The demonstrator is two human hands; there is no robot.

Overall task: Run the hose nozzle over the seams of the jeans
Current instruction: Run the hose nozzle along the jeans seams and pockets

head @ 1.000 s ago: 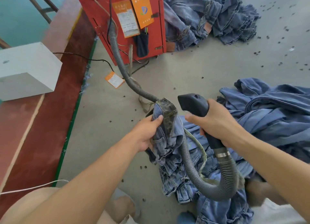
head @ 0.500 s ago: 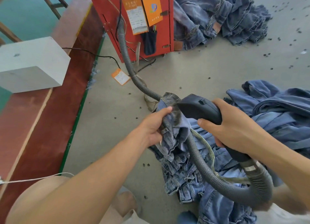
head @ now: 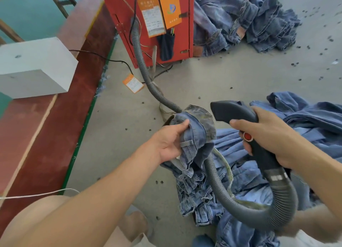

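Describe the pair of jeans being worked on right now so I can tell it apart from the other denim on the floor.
Start at the red machine and follow its grey ribbed hose down across the floor. Where the hose passes behind bunched denim, the left hand grips the jeans. Unlike the heaps on the floor, this pair is lifted up, its stained fold facing the black nozzle in the right hand.

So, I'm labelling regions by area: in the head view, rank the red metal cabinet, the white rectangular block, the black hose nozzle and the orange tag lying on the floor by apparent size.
1. Red metal cabinet, cut off at the top edge
2. White rectangular block, close to the cabinet in area
3. Black hose nozzle
4. Orange tag
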